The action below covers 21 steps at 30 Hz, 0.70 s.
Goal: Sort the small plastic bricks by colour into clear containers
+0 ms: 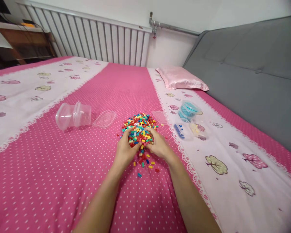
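A heap of small toy building bricks point(139, 121), in red, yellow, teal, blue and white, lies on the pink dotted bedspread. My left hand point(126, 148) and my right hand point(158, 144) are cupped round a double handful of these bricks at the near side of the heap. Both thumbs point inward and almost meet; most of the other fingers are hidden behind or under the bricks. Several loose bricks point(147, 161) are scattered below my hands, with a single blue one point(139, 175) nearest me.
Stacked clear plastic tubs point(74, 116) lie sideways at left, beside a clear lid point(105, 118). Another lid point(160, 117) lies right of the heap. Further right are a tub of teal bricks point(188, 110), a tray of blue bricks point(180, 132) and a tray of yellowish bricks point(196, 128).
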Motion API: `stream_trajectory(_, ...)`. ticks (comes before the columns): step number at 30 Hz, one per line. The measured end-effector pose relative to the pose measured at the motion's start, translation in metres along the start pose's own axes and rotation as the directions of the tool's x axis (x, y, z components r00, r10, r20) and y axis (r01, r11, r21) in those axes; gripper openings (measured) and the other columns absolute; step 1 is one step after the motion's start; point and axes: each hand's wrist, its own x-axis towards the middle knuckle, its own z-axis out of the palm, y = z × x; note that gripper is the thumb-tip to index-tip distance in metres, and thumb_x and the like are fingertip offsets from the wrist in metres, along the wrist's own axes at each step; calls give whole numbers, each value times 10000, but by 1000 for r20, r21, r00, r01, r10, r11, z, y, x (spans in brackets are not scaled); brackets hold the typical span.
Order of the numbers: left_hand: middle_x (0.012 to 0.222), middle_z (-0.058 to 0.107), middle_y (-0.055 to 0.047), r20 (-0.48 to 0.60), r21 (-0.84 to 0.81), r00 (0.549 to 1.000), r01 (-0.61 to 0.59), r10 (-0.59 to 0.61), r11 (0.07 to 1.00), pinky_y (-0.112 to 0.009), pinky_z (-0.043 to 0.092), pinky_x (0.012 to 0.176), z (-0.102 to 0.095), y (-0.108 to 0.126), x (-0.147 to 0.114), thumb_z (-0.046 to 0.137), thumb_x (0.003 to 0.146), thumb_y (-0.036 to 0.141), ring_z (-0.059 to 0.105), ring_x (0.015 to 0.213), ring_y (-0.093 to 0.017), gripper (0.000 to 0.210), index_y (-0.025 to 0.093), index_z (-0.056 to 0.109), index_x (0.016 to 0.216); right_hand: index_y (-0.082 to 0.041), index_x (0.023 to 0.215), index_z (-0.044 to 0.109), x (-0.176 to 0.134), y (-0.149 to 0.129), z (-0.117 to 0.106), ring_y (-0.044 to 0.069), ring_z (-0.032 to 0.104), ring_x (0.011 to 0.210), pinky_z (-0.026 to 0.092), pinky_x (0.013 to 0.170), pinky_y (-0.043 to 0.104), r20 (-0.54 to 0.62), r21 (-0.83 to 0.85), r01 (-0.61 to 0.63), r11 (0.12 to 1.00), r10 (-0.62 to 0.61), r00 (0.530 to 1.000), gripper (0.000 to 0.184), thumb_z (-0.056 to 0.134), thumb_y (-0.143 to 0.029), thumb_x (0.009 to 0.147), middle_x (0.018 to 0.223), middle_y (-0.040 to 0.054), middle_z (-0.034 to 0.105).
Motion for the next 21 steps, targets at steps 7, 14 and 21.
stream_trajectory(7, 1224, 524, -111, 118, 80, 981, -167, 157, 983, -375, 454, 850, -11, 7, -1, 633, 663, 237, 547, 1020, -234, 582, 184, 470, 1220, -280, 1222, 462, -1, -2, -11, 194, 543, 1082, 513, 759, 318, 5, 125, 86, 988, -87, 996, 583, 476, -64, 681, 1200, 50, 554)
stream_trajectory(14, 1108, 591, -92, 275, 51, 949, -176, 155, 983, -348, 482, 776, -21, 7, -2, 548, 721, 225, 559, 981, -212, 468, 190, 510, 1186, -254, 1178, 493, 0, -7, -16, 152, 540, 1098, 457, 900, 339, 56, 179, 178, 968, -190, 980, 512, 352, -45, 733, 1217, 24, 551)
stream_trajectory(21, 841, 650, -66, -56, 115, 998, -19, 25, 993, -284, 462, 606, -39, 13, 4, 548, 714, 383, 587, 705, -170, 356, 142, 625, 965, -197, 985, 606, 1, 8, -28, 146, 643, 729, 500, 706, 294, -175, -92, -44, 995, 27, 984, 303, 456, -134, 730, 909, 39, 667)
